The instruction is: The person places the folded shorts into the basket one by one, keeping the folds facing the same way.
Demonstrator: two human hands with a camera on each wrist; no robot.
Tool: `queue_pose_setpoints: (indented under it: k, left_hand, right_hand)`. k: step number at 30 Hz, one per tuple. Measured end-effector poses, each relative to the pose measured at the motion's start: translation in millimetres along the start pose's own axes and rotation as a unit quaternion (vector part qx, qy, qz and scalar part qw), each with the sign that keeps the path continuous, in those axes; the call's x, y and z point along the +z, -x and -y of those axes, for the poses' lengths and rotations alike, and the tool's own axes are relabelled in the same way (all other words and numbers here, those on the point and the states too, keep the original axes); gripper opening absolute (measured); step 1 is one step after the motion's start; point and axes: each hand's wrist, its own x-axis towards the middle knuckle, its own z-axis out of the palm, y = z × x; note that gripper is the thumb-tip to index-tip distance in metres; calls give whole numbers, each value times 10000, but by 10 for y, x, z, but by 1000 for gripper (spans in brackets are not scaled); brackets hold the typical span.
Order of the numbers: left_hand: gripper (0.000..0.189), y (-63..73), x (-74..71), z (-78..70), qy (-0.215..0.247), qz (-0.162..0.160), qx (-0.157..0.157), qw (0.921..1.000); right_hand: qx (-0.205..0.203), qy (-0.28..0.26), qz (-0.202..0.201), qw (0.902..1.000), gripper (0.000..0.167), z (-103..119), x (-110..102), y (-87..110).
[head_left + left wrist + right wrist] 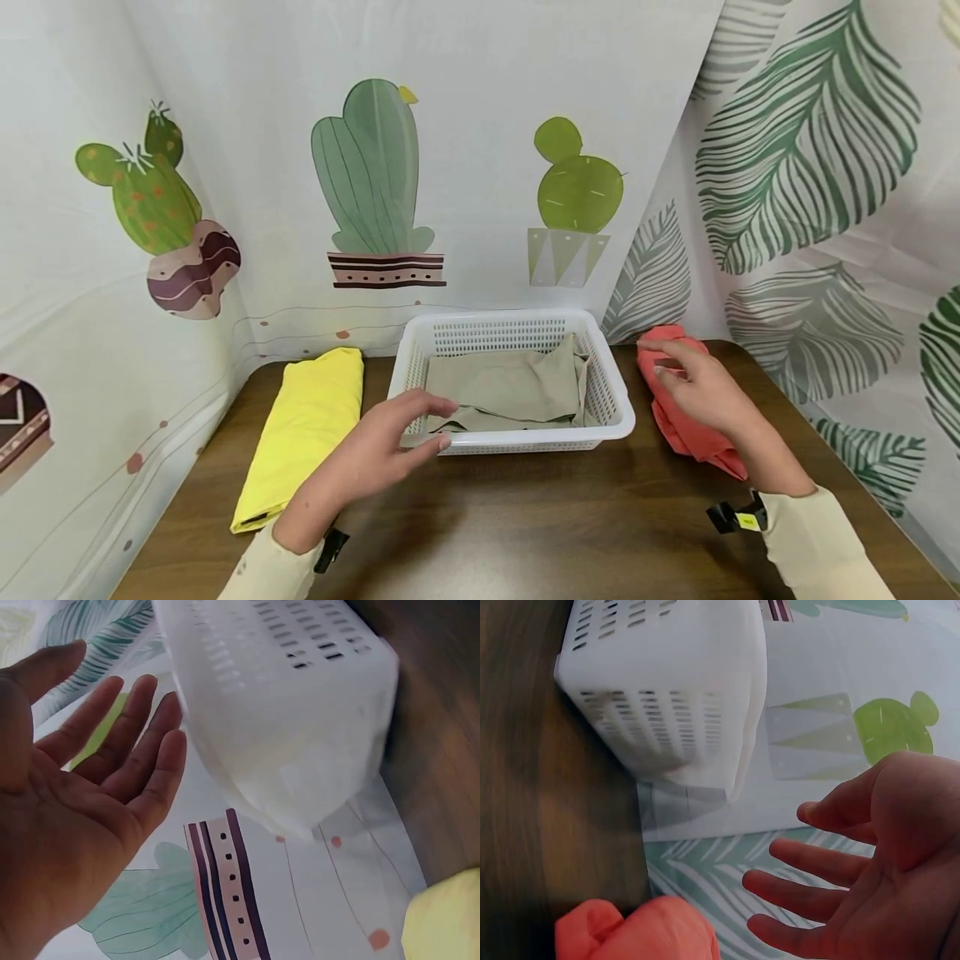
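White basket (517,436), khaki cloth (495,382) inside, at far edge of tabletop (525,525). Yellow cloth (311,421) by left edge, red cloth (681,423) at far right corner. Left hand (386,442) loosely spread near basket; right hand (705,387) spread near red cloth.

Bright head view, pale glare on brown wooden table (517,542), dimmer wrist views, white perforated plastic basket (292,712) blurred
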Motion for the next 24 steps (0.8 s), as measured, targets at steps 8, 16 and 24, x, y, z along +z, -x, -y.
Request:
queue_pose_setpoints:
  k: [8, 16, 24]
  left_hand:
    - [42, 94, 17, 47, -777, 180, -75, 9968]
    - [43, 109, 7, 107, -1029, 219, 48, 9944]
    - [41, 85, 3, 149, -1119, 223, 290, 9930]
  right_hand:
    - [-325, 497, -61, 9982, 57, -146, -39, 41]
    - [-1045, 1102, -8, 9884, 77, -341, -71, 37]
    - [-1378, 1447, 318, 9793, 86, -512, -61, 36]
